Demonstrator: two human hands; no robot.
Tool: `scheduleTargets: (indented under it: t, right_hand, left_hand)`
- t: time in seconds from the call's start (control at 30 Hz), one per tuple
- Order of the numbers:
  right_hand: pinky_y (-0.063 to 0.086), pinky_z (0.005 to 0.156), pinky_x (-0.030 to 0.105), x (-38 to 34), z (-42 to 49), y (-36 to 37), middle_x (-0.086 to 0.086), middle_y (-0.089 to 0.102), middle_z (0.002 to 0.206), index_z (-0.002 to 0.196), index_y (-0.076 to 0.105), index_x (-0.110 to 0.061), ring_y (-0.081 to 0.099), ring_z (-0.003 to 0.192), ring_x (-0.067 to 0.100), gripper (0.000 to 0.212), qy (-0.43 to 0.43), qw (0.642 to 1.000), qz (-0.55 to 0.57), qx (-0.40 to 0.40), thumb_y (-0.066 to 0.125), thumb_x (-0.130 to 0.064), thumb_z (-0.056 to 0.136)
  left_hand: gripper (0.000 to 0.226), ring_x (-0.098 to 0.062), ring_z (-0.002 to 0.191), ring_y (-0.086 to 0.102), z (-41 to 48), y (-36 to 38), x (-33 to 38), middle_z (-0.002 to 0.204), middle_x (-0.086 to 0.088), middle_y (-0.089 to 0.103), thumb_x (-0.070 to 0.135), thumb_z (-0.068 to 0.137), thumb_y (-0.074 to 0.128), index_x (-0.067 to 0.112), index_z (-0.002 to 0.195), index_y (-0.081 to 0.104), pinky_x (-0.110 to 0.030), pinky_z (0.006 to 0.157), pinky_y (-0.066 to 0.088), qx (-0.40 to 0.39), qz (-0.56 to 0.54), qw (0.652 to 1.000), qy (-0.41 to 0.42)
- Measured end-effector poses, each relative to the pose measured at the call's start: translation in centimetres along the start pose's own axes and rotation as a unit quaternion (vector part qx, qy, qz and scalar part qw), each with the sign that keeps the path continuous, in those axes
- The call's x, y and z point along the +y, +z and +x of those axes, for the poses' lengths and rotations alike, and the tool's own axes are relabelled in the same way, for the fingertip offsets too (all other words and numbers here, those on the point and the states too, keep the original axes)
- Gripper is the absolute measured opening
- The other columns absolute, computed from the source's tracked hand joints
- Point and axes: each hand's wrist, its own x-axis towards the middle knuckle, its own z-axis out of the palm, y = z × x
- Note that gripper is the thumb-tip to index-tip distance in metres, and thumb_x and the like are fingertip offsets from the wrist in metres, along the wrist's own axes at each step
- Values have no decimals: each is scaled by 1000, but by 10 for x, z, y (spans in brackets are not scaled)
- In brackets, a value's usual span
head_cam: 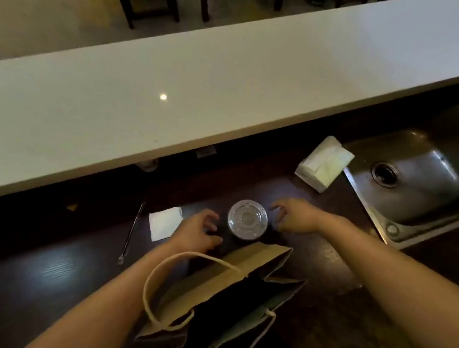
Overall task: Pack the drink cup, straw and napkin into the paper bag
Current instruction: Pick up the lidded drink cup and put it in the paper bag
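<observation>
A lidded drink cup [247, 219] stands upright on the dark counter [61, 269] between a person's left hand [200, 232] and right hand [294, 218], both open and empty, about equally near. The paper bag [222, 287] gapes just behind them. No lettering is legible.
</observation>
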Motion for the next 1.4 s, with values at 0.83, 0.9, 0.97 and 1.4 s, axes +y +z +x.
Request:
scheduleTargets:
  t: [0.83,0.9,0.97,1.4]
  right_hand:
    - [52,87,20,-40,-17,-9,-12,67,111,120,60,-26,65,105,2,60,-212,944,235,95,88,-11,69]
    - [52,84,16,-63,-36,-32,-9,69,112,122,61,-20,66,101,0,58,-247,936,229,105,87,-12,71]
    - [58,80,25,-86,-60,-51,-6,71,112,123,61,-21,71,94,8,56,-270,925,241,112,85,-12,73]
    - [53,96,49,-148,-197,-63,-6,76,111,112,71,-31,71,106,14,48,-381,851,319,170,86,-32,67]
  left_hand:
    - [53,-12,81,71,-19,-23,41,113,6,66,17,85,73,27,133,52,-32,65,59,25,-79,987,137]
    - [49,-14,79,72,-42,-45,63,108,5,68,15,86,72,27,130,53,-34,65,60,50,-84,981,168]
    - [49,-27,85,72,-67,-65,83,112,1,69,20,87,71,29,132,53,-41,71,62,72,-94,976,183]
    - [46,-21,64,64,-204,-82,134,81,-3,60,46,73,70,29,115,67,-35,64,59,171,-170,921,307]
